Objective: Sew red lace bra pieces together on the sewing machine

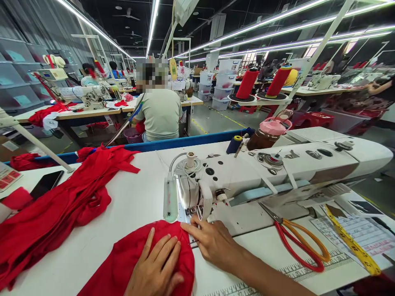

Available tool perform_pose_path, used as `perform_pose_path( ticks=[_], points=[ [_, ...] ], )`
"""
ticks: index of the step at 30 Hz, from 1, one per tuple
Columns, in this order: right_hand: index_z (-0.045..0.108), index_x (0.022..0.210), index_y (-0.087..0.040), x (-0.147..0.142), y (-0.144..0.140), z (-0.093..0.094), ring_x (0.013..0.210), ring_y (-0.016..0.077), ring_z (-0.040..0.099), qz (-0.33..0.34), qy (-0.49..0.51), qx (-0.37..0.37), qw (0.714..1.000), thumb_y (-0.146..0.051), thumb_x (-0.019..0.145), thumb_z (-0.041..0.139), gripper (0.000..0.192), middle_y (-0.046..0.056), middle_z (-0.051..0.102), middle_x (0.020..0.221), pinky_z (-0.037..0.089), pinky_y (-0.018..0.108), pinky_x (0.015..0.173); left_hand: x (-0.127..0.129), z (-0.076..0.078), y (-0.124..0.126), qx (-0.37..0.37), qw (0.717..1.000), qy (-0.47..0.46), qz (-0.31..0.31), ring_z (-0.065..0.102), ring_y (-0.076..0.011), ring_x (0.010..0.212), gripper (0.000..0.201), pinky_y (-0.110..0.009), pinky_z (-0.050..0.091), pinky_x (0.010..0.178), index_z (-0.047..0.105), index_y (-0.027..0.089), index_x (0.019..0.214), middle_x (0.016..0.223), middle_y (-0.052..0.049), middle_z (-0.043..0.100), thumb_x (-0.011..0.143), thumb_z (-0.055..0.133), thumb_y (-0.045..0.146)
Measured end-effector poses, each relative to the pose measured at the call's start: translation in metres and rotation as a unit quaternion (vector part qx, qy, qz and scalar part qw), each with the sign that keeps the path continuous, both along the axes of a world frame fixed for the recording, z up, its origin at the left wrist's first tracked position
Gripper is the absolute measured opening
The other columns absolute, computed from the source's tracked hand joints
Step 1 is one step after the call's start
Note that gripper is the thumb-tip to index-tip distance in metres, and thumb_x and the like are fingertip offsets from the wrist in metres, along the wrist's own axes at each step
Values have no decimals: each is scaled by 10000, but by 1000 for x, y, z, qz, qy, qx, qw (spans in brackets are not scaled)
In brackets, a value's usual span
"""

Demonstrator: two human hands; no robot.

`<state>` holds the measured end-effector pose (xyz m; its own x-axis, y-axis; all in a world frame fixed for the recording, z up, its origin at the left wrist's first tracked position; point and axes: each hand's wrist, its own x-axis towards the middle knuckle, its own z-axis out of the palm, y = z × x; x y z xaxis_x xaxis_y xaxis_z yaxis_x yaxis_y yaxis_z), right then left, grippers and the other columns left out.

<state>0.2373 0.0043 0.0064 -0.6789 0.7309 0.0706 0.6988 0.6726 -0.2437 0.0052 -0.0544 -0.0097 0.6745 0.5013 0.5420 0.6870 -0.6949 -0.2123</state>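
Observation:
Red fabric (pixel 123 257) lies on the white sewing table, its far edge close to the needle area of a white sewing machine (pixel 228 174). My left hand (pixel 156 265) rests flat on this cloth, fingers spread and pointing toward the machine. Beside the presser foot (pixel 196 211), my right hand (pixel 216 242) presses an outstretched digit on the cloth's far right edge. Another of its fingertips is raised by the foot, and the rest are bent and partly hidden. No pinch shows in it. A pale green guard plate (pixel 170 199) stands just left of the needle area.
More red fabric (pixel 70 201) is heaped at left beside a phone (pixel 46 183). Scissors (pixel 296 242), a yellow tape measure (pixel 353 242) and papers lie right. A pink-lidded jar (pixel 268 131) and thread cones (pixel 248 84) stand behind the machine. Ahead, a co-worker (pixel 160 111) sits facing away.

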Motion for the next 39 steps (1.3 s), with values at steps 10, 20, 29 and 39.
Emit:
perform_pose_path(
  ticks=[10,20,29,39],
  points=[
    [512,1440,-304,4,0,-5,839,208,621,12,-20,21,1000,-1,837,468,676,81,652,1152,430,282,636,8,11,5,-89,995,1,49,640,-185,859,556,-577,-164,1221,624,116,1323,970,-33,708,1030,444,553],
    [566,1353,-271,20,-8,5,776,187,551,101,36,52,993,16,830,432,611,58,591,960,400,271,627,9,2,4,-69,997,-10,45,625,-211,865,565,-671,-163,1189,660,125,1267,967,-46,702,970,547,593],
    [621,1167,-231,23,-10,-8,703,163,438,102,76,128,984,52,776,463,507,21,507,855,279,264,584,-5,-3,1,-198,963,-169,74,667,-134,977,256,-428,201,1258,513,183,1249,1031,-35,714,1027,392,141],
    [620,1170,-237,24,-11,-11,682,155,410,92,89,132,983,59,748,476,534,13,510,850,237,276,575,-8,-4,6,-210,967,-139,30,632,-180,971,385,-552,260,1207,550,178,1245,1022,-51,668,922,425,10]
  ],
)
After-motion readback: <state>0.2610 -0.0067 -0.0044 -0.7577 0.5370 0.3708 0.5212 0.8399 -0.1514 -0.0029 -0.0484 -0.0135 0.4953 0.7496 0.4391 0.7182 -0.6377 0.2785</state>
